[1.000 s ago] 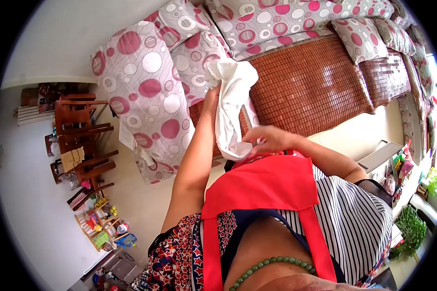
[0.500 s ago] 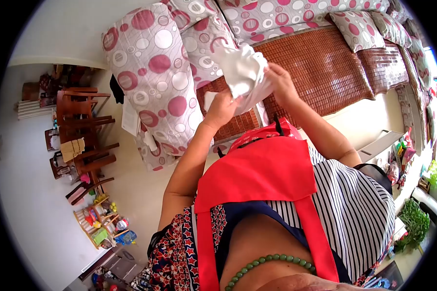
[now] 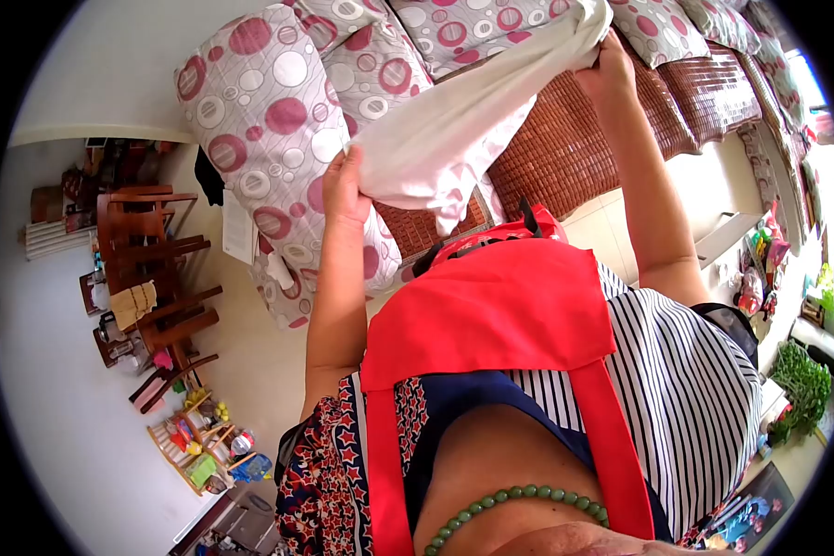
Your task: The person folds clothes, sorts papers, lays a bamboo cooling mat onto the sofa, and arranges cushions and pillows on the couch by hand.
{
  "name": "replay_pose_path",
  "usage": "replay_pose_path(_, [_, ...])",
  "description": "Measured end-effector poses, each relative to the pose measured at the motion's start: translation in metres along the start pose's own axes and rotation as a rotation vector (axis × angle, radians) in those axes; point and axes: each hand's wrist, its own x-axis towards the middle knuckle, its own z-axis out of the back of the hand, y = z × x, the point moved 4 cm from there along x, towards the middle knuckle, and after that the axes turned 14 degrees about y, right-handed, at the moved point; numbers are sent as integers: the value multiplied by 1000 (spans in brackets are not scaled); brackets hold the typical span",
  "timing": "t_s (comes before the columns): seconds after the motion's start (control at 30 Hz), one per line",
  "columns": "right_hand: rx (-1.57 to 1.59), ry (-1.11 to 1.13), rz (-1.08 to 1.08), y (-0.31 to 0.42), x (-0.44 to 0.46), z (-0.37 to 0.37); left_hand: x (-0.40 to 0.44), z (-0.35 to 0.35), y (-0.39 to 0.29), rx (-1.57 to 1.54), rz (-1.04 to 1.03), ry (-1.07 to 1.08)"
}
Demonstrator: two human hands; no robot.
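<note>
A white cloth [image 3: 435,125] is stretched on a slant between my two hands, above the sofa. My left hand [image 3: 346,188] grips its lower left end, thumb on top and fingers closed. Further out and higher on the right, my right hand [image 3: 610,72] is closed round the other end, where the fabric is bunched. Loose folds hang between them. Pink marks show near its lower edge; I cannot tell whether they belong to the cloth or to the cover behind it.
Behind the cloth is a sofa with circle-patterned covers [image 3: 250,102] and brown woven seat mats [image 3: 565,139]. Patterned cushions [image 3: 658,30] lie at the far right. Wooden chairs [image 3: 148,246] and a small wooden rack [image 3: 195,445] stand left. A leafy plant [image 3: 802,380] is at right.
The bunched white cloth has been pulled out into a long stretch. My right hand has moved up and right, my left hand left, so they are much further apart.
</note>
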Motion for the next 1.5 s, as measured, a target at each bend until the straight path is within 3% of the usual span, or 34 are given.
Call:
replay_pose_path(0.1, [123, 116, 165, 29, -6, -42, 6, 11, -6, -63, -34, -17])
replay_pose_path(0.2, [62, 87, 210, 46, 4, -38, 9, 23, -17, -83, -73, -45])
replay_pose_path(0.3, [116, 199, 170, 49, 14, -42, 15, 34, -17, 36, -124, -126])
replay_pose_path(0.4, [190, 311, -42, 46, -9, -76, 12, 19, -14, 670, 11, -100])
replay_pose_path(0.43, [230, 325, -139, 45, -17, -91, 6, -5, -13, 1073, 226, 56])
replay_pose_path(0.47, [-5, 504, -140, 37, 40, 5, 8, 5, 20, 1137, 330, 300])
replay_pose_path(0.5, [63, 572, -208, 32, 37, -1, 6, 2, 41, 1411, 420, 626])
replay_pose_path(0.53, [132, 641, -273, 25, 27, -16, 4, -2, 52, 1469, 367, 702])
replay_pose_path(0.57, [202, 707, -336, 17, 15, -30, 8, -5, 59, 1484, 280, 599])
replay_pose_path(0.63, [342, 822, -466, 4, -6, -53, 26, -35, 49, 1318, 60, 412])
replay_pose_path(0.7, [216, 757, -542, -13, -9, -48, 44, -81, 28, 1202, -92, 320])
replay_pose_path(0.77, [140, 683, -590, -26, -19, -59, 61, -125, 23, 707, -248, 430])
replay_pose_path(0.83, [74, 727, -586, -24, -27, -73, 73, -163, 23, 667, -404, 556])
replay_pose_path(0.93, [-46, 802, -605, -14, -25, -86, 74, -191, 27, 657, -98, 740])
replay_pose_path(1.07, [-54, 700, -536, 1, -12, -65, 66, -189, 37, 490, 171, 796])
replay_pose_path(1.17, [-34, 798, -552, 7, -5, -55, 61, -170, 48, 298, 289, 946])
replay_pose_path(1.3, [-76, 811, -454, 4, 8, -36, 48, -149, 66, 469, 438, 1001])
replay_pose_path(1.43, [-751, 540, -141, -9, 15, -38, 39, -148, 65, 123, 358, 667])
replay_pose_path(1.47, [-776, 383, 12, -7, 9, -43, 42, -146, 65, 86, 313, 568])
replay_pose_path(1.5, [-671, 218, -110, -2, -13, -65, 44, -145, 62, 31, 290, 541])
